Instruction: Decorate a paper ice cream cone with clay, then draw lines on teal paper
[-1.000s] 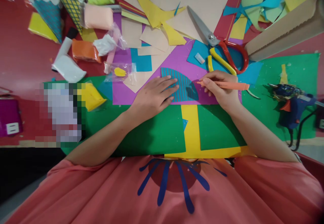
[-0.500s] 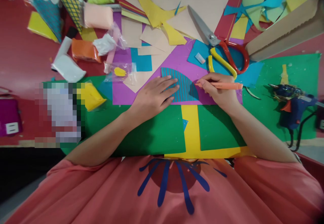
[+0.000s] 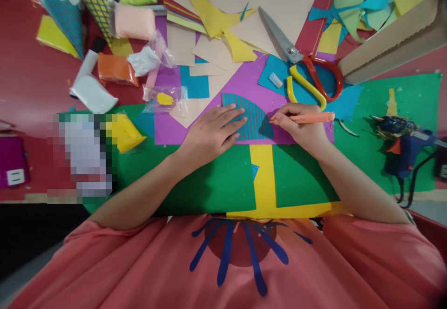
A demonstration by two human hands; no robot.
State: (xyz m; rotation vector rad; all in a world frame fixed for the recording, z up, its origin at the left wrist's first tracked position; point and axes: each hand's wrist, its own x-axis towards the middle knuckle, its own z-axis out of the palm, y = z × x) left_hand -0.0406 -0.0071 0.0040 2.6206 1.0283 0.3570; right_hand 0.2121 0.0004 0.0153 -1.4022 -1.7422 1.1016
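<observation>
A blue fan-shaped piece of craft foam or paper [image 3: 254, 120] with dark stripes lies on a purple sheet [image 3: 167, 134]. My left hand [image 3: 214, 129] rests flat on its left part, fingers spread, hiding some of it. My right hand [image 3: 302, 125] grips an orange marker [image 3: 314, 118], the tip at or very near the piece's right edge. Just above my right hand lie large scissors [image 3: 296, 59] with one red and one yellow handle, blades parted.
Green sheets [image 3: 216, 178] and a yellow sheet [image 3: 263, 178] cover the near side. A blue glue gun [image 3: 405, 153] lies at the right, by a cardboard piece [image 3: 391, 38]. Clay packs [image 3: 117, 69] and decorated paper cones [image 3: 64, 20] are at the left. Colored scraps [image 3: 216, 20] lie at the back.
The marker tip has shifted slightly down along the right edge of the striped piece. My left hand stays in place.
</observation>
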